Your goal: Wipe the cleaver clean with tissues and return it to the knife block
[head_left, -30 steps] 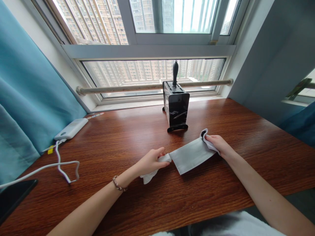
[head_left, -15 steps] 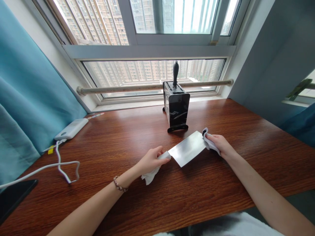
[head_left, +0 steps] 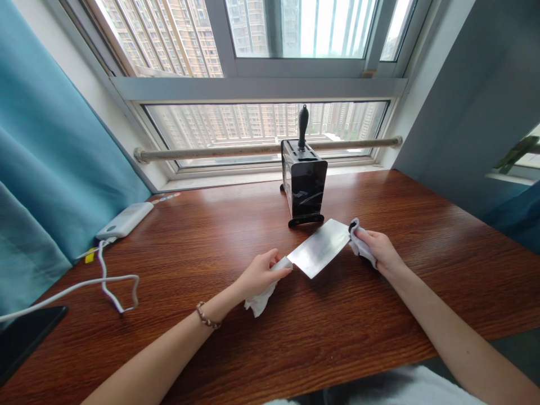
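Note:
A cleaver [head_left: 319, 248] with a broad, shiny rectangular blade is held above the brown desk. My right hand [head_left: 378, 248] is closed at its handle end, with a white cloth [head_left: 361, 246] wrapped there; a small dark part shows at the top of the cloth. At the blade's left corner, my left hand [head_left: 265, 274] pinches a crumpled white tissue [head_left: 261, 299]. The tissue's upper end meets that corner, though whether the fingers grip the blade through it cannot be made out. A beaded bracelet circles the left wrist.
Behind the blade stands a black knife block [head_left: 307, 188] with one black-handled tool [head_left: 302, 126] upright in it. A white power bank [head_left: 125, 220] with a white cable [head_left: 103, 275] lies left, near a dark phone-like slab [head_left: 27, 340]. The window [head_left: 261, 88] borders the desk's far side.
The blade has tilted, its far edge and near corner shifting upward in view. Both hands keep nearly the same places and grips.

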`<action>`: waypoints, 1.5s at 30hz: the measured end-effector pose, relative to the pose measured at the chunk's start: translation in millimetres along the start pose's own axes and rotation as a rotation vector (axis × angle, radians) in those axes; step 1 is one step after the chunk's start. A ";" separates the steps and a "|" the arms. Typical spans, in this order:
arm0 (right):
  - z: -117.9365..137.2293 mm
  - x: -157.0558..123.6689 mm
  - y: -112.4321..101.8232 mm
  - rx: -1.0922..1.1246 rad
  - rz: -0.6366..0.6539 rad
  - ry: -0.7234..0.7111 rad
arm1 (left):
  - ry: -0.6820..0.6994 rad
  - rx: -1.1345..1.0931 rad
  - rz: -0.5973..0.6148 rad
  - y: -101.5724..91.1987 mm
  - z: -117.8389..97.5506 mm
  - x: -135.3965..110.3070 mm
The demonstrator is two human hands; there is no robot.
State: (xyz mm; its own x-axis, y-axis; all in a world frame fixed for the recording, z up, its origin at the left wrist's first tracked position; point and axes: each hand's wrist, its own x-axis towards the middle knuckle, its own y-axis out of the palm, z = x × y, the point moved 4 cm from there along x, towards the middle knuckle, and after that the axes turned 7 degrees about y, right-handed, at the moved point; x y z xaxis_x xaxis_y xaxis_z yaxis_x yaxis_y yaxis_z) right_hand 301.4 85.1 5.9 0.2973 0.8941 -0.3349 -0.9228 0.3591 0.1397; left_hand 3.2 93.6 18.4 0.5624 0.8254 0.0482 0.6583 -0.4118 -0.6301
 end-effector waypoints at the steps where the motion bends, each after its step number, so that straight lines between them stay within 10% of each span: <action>1: -0.2 0.2 0.2 0.002 0.001 -0.002 | 0.005 0.005 -0.004 -0.1 -0.2 0.0; 21: -8.6 -4.1 8.3 0.069 0.101 0.051 | 0.027 0.033 -0.019 -2.1 -11.9 -1.5; 30: -16.8 -9.5 10.5 0.379 -0.100 0.006 | 0.040 0.049 -0.071 -2.9 -8.7 -1.0; 37: -18.4 -17.2 24.6 0.353 0.061 0.050 | 0.036 0.049 -0.053 -1.7 -7.8 -1.0; 45: -12.2 -20.7 12.9 0.266 -0.200 -0.165 | 0.028 0.052 -0.069 -2.6 -9.2 -1.0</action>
State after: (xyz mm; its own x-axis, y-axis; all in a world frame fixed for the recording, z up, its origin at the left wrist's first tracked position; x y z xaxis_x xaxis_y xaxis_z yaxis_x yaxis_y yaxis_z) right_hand 280.3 68.0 3.3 0.5208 0.8226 -0.2283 -0.7529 0.5687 0.3314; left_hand 5.5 90.3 27.2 0.5308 0.8397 0.1145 0.6699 -0.3329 -0.6637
